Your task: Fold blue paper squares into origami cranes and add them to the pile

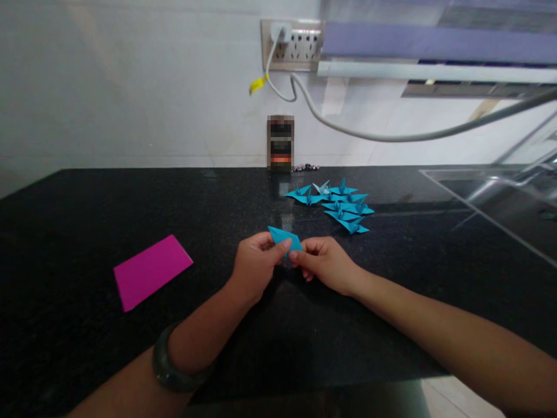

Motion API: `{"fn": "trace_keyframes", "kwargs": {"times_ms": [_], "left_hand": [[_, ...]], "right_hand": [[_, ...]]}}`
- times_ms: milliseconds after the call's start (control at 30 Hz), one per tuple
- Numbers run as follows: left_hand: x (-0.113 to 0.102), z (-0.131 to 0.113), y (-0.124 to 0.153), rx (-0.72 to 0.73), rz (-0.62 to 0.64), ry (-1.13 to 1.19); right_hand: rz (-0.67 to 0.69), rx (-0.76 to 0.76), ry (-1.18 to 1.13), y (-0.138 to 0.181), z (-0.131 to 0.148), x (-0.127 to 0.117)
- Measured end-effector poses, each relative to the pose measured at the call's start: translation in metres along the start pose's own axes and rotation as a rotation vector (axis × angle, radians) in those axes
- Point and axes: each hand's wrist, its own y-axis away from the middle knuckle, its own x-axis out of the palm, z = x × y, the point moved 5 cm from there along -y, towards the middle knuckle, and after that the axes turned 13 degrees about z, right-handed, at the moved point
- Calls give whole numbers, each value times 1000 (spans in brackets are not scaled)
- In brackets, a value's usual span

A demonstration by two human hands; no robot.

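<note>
Between my two hands is a piece of folded blue origami paper (285, 237), held just above the dark countertop (243, 348). My left hand (259, 261) pinches its left part, with the thumb lying across the front. At the lower right corner, my right hand (324, 261) grips the paper between thumb and fingers. One pointed end sticks out to the upper left. Beyond my right hand sit several blue paper cranes (343, 209), grouped close together, with one pale crane (322, 188) among them at the back.
A magenta sheet or stack of paper (152, 273) lies to the left. Against the wall stands a small pixelated box (281, 144), with a string of beads (307, 167) beside it. A cable (374, 137) hangs from the wall socket (300, 46). A sink edge (483, 215) is at the right.
</note>
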Motion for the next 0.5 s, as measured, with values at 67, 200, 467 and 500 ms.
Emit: {"fn": "trace_keyframes", "kwargs": {"times_ms": [67, 200, 467, 500], "left_hand": [[0, 2, 1, -5, -5, 48], [-4, 7, -1, -20, -31, 160], [-3, 16, -4, -218, 36, 338], [-2, 17, -3, -257, 47, 319]], "right_hand": [[6, -7, 9, 1, 2, 1], [-20, -28, -6, 1, 5, 0], [-404, -464, 536, 19, 25, -15], [-420, -566, 675, 23, 29, -13]]}}
